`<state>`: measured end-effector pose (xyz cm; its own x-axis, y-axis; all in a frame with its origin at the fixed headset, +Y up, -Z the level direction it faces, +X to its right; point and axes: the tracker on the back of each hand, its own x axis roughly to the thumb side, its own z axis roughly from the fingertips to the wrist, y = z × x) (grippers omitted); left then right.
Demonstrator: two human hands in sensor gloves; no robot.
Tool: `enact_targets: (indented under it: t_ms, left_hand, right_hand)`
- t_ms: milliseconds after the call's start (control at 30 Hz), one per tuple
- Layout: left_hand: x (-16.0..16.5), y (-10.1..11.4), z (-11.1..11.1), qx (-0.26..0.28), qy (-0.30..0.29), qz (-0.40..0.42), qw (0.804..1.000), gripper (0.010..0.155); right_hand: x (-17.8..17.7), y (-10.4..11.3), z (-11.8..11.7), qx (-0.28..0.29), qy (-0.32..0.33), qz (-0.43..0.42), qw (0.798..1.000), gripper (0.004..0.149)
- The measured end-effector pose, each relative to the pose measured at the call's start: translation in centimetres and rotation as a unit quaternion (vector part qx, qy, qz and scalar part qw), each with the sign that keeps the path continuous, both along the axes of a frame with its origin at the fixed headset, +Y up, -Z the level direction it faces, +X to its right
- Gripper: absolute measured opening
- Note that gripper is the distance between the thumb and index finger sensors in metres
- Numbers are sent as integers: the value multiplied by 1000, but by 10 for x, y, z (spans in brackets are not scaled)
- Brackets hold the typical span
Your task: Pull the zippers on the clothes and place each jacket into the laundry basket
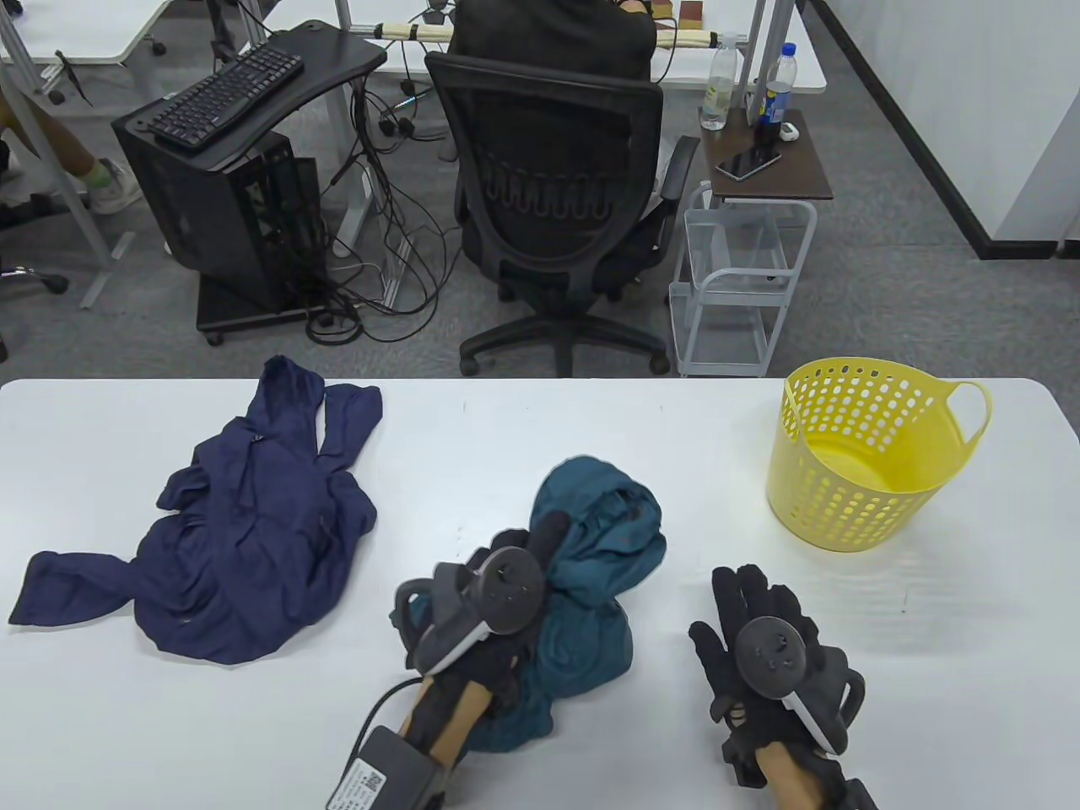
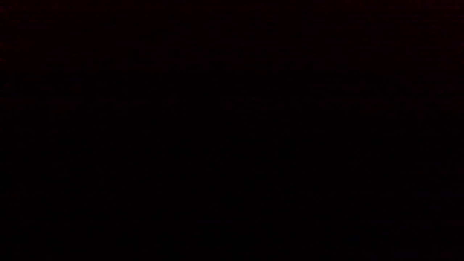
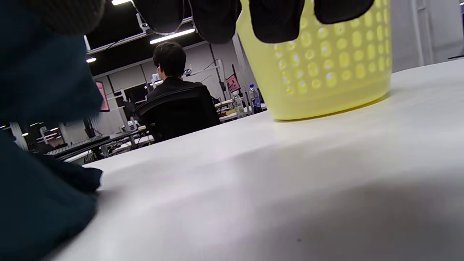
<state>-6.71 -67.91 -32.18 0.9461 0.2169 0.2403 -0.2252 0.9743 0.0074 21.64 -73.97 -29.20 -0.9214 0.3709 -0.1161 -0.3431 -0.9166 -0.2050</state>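
Note:
A teal jacket (image 1: 599,540) lies bunched in a heap at the table's front centre. My left hand (image 1: 527,553) sits on its left side, fingers curled into the fabric. The left wrist view is all black and shows nothing. My right hand (image 1: 738,595) lies flat on the table just right of the heap, fingers straight and holding nothing. In the right wrist view its fingertips (image 3: 275,18) hang at the top, with the teal jacket (image 3: 36,152) at the left. A navy jacket (image 1: 245,540) is spread crumpled at the table's left. The yellow laundry basket (image 1: 869,498) stands upright at the right, nothing inside.
The white table (image 1: 759,439) ends at a far edge behind the jackets. Beyond it are a black office chair (image 1: 557,194) with a seated person, a white trolley (image 1: 734,278) and a computer stand (image 1: 228,169). The yellow basket (image 3: 319,65) rises ahead of my right hand.

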Motion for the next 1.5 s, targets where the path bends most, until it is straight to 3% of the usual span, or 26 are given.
enact_targets:
  t_ms: [100, 167, 267, 467, 667, 767, 900, 1000, 1067, 1167, 1267, 1333, 1500]
  left_hand:
    - [22, -54, 6, -62, -20, -47, 997, 66]
    - [29, -70, 12, -71, -29, -88, 993, 70]
    - [28, -60, 14, -67, -38, -87, 993, 77]
    - [-21, -29, 17, -96, -47, 75, 991, 82]
    - [-100, -28, 13, -39, 86, 99, 991, 72]
    - [-125, -33, 12, -40, 127, 97, 986, 70]
    - [-126, -32, 13, -42, 121, 114, 985, 68]
    - [-108, -27, 18, -35, 96, 112, 988, 67]
    - [-94, -26, 22, -33, 82, 105, 991, 68]
    - [-65, -24, 29, -36, 50, 91, 994, 69]
    - [-34, -25, 39, -53, 6, 89, 995, 72]
    - [-21, -26, 44, -60, -16, 83, 995, 78]
    - [-5, -24, 51, -69, -34, 82, 994, 108]
  right_hand:
    - [4, 0, 0, 3, 2, -16, 1000, 68]
    - [3, -1, -1, 1, 6, -20, 1000, 68]
    - [1, -2, -2, -3, 12, -16, 1000, 68]
    - [0, -2, -2, 12, 30, -48, 998, 67]
    - [-1, -12, -13, -45, 33, -53, 997, 70]
    - [-3, -17, -21, -89, 55, -81, 991, 82]
    - [-12, -21, -36, -163, 82, -102, 978, 101]
    - [-17, -24, -46, -170, 83, -104, 976, 105]
    - [-18, -26, -47, -159, 70, -124, 977, 101]
    - [-20, -25, -43, -100, 27, -120, 987, 79]
    - [-26, -22, -36, -113, 78, -151, 979, 52]
    - [-30, -18, -29, -86, 93, -204, 971, 39]
    - [-44, 11, -5, 18, 183, -263, 947, 36]
